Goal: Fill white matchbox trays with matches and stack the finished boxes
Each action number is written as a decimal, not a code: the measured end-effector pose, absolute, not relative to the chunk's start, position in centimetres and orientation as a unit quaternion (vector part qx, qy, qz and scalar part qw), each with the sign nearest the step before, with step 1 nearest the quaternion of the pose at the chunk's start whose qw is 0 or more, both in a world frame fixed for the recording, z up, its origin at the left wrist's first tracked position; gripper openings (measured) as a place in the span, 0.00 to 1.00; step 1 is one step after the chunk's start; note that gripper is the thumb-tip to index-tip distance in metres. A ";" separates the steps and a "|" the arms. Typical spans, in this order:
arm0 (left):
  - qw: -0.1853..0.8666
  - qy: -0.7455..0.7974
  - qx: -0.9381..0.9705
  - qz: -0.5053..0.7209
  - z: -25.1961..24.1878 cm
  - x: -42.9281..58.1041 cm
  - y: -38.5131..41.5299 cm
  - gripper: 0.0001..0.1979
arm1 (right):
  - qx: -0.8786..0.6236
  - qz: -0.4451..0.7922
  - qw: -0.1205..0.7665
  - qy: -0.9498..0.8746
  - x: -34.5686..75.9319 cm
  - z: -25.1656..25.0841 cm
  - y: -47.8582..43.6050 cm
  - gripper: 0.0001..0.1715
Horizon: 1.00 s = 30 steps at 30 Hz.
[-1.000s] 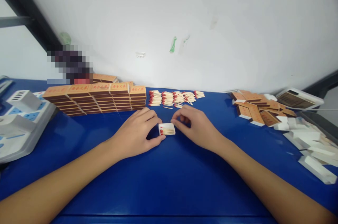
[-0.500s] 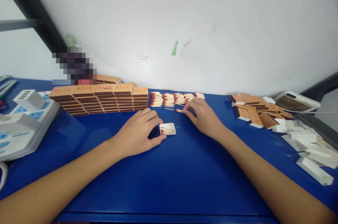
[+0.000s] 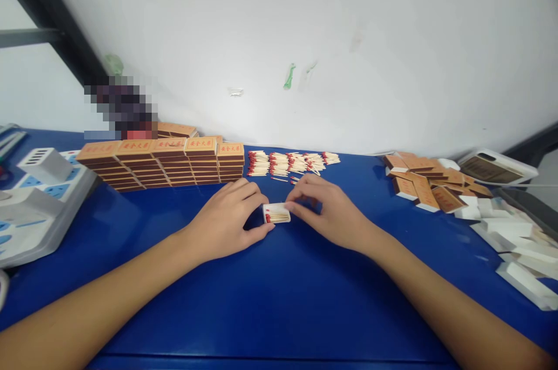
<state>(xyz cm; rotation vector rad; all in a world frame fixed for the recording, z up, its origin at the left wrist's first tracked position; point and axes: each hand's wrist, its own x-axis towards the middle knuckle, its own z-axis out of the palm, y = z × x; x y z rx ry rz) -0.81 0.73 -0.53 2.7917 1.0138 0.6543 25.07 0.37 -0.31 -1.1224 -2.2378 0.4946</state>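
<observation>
A small white matchbox tray (image 3: 282,207) lies on the blue table, with several red-headed matches (image 3: 279,217) along its near side. My left hand (image 3: 233,213) grips the tray's left end between thumb and fingers. At the tray's right end is my right hand (image 3: 325,207), thumb and fingertips pinched together over the rim. What this pinch holds, if anything, is too small to make out. Just beyond my hands, loose matches (image 3: 279,163) lie in several bunches, and a few single ones are nearer to my right fingers.
Stacked brown matchboxes (image 3: 174,164) form a wall at the left. A white power strip (image 3: 56,213) with plugs stands at far left. On the right are scattered matchbox sleeves (image 3: 421,187), white trays (image 3: 518,242) and a white-cased device (image 3: 497,166). A white wall (image 3: 370,68) rises behind.
My right hand has come from the loose matches towards me and left, to the tray's right end. My left hand and the tray have stayed in place.
</observation>
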 end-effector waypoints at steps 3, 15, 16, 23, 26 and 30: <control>0.049 0.334 0.918 0.210 -0.5 -0.8 0.8 0.15 | -0.478 0.121 0.309 -0.813 26.6 -1.0 2.1 0.05; 0.049 0.337 0.917 0.208 -0.5 -0.9 0.7 0.15 | -0.491 0.070 0.229 -0.838 28.5 -1.9 3.6 0.07; 0.050 0.337 0.917 0.208 -0.5 -0.9 0.7 0.15 | -0.490 0.077 0.224 -0.839 28.5 -1.8 3.6 0.08; 0.050 0.337 0.917 0.208 -0.5 -0.9 0.8 0.14 | -0.494 0.131 0.212 -0.833 29.0 -1.4 3.4 0.10; 0.049 0.339 0.916 0.208 -0.5 -0.9 0.8 0.15 | -0.503 0.146 0.207 -0.826 29.1 -1.3 3.3 0.10; 0.052 0.339 0.916 0.207 -0.5 -0.8 0.7 0.15 | -0.505 0.163 0.191 -0.826 29.1 -1.0 3.2 0.12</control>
